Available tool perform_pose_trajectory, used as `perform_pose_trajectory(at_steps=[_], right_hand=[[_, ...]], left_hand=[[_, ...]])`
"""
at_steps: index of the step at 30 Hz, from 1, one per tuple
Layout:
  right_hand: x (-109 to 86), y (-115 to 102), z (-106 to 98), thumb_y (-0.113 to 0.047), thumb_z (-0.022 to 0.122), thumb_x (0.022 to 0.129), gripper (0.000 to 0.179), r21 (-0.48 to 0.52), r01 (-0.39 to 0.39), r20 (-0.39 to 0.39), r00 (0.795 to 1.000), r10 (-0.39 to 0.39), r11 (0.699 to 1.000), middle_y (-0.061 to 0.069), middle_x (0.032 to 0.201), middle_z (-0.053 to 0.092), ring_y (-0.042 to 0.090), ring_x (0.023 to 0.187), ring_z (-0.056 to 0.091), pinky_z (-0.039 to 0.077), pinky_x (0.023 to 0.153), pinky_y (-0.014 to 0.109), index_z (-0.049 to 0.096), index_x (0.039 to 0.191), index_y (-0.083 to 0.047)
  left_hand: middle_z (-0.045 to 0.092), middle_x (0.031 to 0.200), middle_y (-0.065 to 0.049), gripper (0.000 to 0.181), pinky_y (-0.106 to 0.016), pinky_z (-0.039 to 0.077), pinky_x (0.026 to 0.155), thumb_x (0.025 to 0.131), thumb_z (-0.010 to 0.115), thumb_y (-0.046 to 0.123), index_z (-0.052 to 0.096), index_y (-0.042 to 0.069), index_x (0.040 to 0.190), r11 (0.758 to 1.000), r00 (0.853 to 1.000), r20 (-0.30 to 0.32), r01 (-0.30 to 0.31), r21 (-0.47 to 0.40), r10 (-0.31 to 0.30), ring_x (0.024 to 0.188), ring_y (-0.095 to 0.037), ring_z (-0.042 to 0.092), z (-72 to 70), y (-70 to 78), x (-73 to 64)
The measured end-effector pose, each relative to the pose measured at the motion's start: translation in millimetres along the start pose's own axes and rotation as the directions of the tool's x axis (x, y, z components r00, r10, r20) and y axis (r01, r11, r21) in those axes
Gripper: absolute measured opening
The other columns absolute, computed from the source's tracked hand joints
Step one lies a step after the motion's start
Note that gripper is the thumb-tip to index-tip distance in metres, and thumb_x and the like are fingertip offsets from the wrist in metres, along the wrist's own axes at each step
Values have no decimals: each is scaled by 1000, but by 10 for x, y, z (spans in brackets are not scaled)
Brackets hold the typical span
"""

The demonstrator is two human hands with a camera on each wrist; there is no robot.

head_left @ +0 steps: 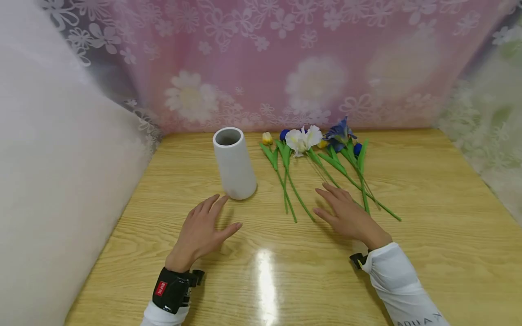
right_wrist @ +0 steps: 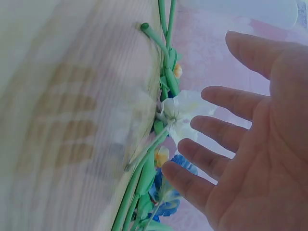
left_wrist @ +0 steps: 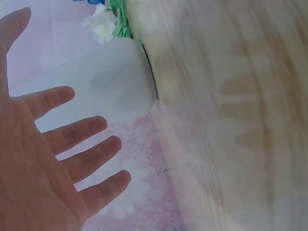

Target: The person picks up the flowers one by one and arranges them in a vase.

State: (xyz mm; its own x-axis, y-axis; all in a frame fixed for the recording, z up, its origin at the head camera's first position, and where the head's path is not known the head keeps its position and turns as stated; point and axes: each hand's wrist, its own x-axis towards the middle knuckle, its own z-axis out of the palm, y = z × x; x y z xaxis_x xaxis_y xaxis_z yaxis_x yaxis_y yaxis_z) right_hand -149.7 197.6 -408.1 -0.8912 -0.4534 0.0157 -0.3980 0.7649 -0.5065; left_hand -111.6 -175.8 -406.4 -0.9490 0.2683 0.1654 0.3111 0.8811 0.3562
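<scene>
A white vase (head_left: 235, 167) stands upright on the wooden table, left of the middle. My left hand (head_left: 202, 231) is just in front of its base, fingers spread and holding nothing; the left wrist view shows the vase (left_wrist: 110, 77) beyond the fingers. Right of the vase lie several artificial flowers with green stems: a white iris (head_left: 302, 141), a blue iris (head_left: 339, 134), a yellow tulip (head_left: 267, 138) and dark blue blooms (head_left: 358, 149). Above the lower stems hovers my right hand (head_left: 348, 215), fingers extended and holding nothing. It partly hides some stems in the head view.
A pink floral curtain (head_left: 253, 68) hangs along the back edge of the wooden table (head_left: 440, 217). White cloth (head_left: 73, 158) borders the left side, and a pale green floral cloth (head_left: 495, 127) the right. Light glares off the tabletop near the front.
</scene>
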Motion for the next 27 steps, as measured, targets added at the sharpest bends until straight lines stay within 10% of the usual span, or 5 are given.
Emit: perform_pose_trajectory(at_steps=[27], right_hand=[[709,-198,139,-30,54,99,51,-33,-56,72,996,58,998,17,126,54,33,113,53,42,92,51,44,140,-1]], left_hand=[[36,147,-14,80,-60,31,98,85,47,71,38,19,146,999,999,-9,34,7,-34,128,-41,38,-36,-166,-81]])
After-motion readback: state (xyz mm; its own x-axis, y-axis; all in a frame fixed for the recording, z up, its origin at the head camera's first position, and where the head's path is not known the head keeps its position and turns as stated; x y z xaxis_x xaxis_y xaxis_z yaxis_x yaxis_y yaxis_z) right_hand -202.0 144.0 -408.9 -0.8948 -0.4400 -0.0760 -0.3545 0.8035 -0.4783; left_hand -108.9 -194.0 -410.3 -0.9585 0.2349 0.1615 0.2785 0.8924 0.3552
